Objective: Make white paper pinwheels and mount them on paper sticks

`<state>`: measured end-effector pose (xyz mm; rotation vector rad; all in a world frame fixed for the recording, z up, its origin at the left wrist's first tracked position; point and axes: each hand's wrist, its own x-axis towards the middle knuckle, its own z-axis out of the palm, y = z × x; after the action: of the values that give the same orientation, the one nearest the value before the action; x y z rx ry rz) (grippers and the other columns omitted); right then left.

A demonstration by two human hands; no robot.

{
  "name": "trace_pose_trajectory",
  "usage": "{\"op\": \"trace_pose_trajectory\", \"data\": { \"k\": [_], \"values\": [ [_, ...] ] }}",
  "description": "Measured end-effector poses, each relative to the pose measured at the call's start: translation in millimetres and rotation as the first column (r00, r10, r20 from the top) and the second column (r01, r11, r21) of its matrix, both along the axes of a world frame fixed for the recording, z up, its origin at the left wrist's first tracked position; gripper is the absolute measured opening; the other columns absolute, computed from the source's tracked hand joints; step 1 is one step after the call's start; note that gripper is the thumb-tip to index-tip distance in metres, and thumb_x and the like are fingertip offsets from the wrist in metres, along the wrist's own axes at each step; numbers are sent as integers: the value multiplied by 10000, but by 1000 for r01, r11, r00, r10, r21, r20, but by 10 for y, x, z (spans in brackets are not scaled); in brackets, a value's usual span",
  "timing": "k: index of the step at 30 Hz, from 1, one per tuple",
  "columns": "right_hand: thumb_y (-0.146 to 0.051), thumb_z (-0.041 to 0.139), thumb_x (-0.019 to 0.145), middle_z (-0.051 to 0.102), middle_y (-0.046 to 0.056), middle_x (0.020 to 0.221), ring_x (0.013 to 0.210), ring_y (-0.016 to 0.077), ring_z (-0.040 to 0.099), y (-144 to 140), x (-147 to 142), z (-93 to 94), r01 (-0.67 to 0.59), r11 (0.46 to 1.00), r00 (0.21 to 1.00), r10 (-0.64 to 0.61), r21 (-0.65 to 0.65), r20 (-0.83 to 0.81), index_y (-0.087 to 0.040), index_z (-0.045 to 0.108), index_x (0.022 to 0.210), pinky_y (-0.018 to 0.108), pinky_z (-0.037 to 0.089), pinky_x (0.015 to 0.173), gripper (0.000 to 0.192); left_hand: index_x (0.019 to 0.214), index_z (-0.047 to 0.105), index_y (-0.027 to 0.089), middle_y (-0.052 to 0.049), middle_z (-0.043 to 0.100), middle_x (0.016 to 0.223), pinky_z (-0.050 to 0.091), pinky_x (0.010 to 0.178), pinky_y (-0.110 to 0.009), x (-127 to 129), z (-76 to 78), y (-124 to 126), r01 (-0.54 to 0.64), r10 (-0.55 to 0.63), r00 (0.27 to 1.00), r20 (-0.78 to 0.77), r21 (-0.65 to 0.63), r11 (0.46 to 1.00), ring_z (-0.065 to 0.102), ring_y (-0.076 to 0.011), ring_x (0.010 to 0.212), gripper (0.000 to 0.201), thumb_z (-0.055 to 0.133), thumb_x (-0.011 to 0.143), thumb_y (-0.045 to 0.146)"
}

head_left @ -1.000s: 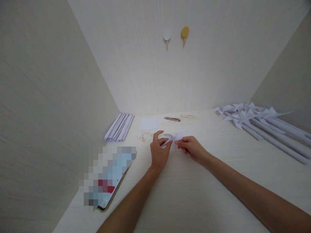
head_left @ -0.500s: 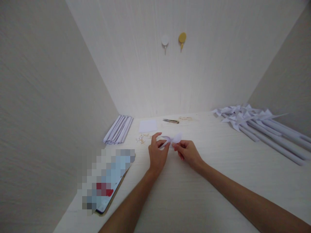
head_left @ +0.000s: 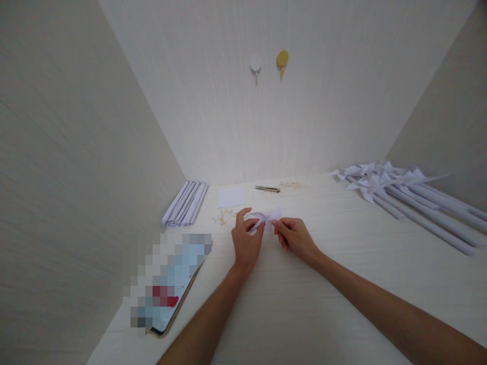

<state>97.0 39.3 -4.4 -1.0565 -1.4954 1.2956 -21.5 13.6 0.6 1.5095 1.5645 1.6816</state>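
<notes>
We saw our left hand [head_left: 247,242] and right hand [head_left: 296,237] both pinching a small folded white paper piece [head_left: 267,219] (curled at its left), just above the bench [head_left: 342,284], scissors [head_left: 267,189] beyond.

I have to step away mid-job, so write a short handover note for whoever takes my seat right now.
Left hand: grip shut on the left side of the paper piece.
Right hand: grip shut on its right side, the piece held just above the table.
Around: paper rolls at far left, a paper square and scissors at the back, small scraps beside the left hand, a phone near left.
Done: a pile of pinwheels on sticks at right.
Left: the held piece is folded but not on a stick; rolls and square lie unused.
</notes>
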Motion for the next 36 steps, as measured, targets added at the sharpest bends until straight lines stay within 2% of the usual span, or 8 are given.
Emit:
{"op": "trace_pose_trajectory", "data": {
  "k": [7,11,17,24,27,31,36],
  "values": [
    [-388,459,723,384,-72,302,241,44,312,-27,12,27,19,999,997,-21,34,72,-161,449,450,166,226,274,355,980,429,185,24,608,648,445,587,-214,0,12,6,4,-3,999,32,-20,1000,580,-112,600,380,576,630,174],
    [-348,507,690,407,-63,333,281,52,345,-30,10,32,58,994,995,-65,94,78,-151,487,462,174,261,307,302,967,431,182,26,608,639,444,582,-213,1,23,1,22,-21,999,33,-22,1000,580,-112,595,368,576,629,176],
    [-325,545,653,451,-37,355,310,66,385,-20,6,9,112,989,990,-119,98,75,-147,504,440,190,301,339,280,958,436,178,26,608,634,446,597,-220,2,35,-8,28,-28,999,16,-33,999,579,-114,595,364,579,624,171],
    [-383,415,748,371,-61,311,268,52,302,-8,7,-25,46,992,993,-58,115,106,-164,453,452,177,232,302,370,965,439,179,23,616,641,449,592,-217,7,11,-6,40,-39,999,36,-10,999,583,-111,594,360,574,631,181],
    [-353,456,726,382,-58,334,307,58,328,-20,4,-25,61,982,984,-89,178,153,-158,475,462,181,258,334,328,966,437,177,18,617,645,449,579,-215,9,5,-1,41,-40,998,47,-19,999,582,-111,587,362,573,631,183],
    [-344,484,697,391,-56,337,313,66,336,-37,5,-14,106,978,973,-139,180,182,-159,482,457,192,270,350,303,968,431,171,20,613,632,448,571,-214,4,5,-3,53,-52,997,48,-24,998,579,-110,576,364,571,632,179],
    [-349,424,724,356,-61,311,292,64,306,-32,14,0,14,988,975,-49,157,217,-164,469,431,199,249,352,350,965,435,173,24,611,625,452,581,-217,-3,4,-6,50,-50,998,30,-17,999,581,-111,577,357,569,634,179]
  ]
}}
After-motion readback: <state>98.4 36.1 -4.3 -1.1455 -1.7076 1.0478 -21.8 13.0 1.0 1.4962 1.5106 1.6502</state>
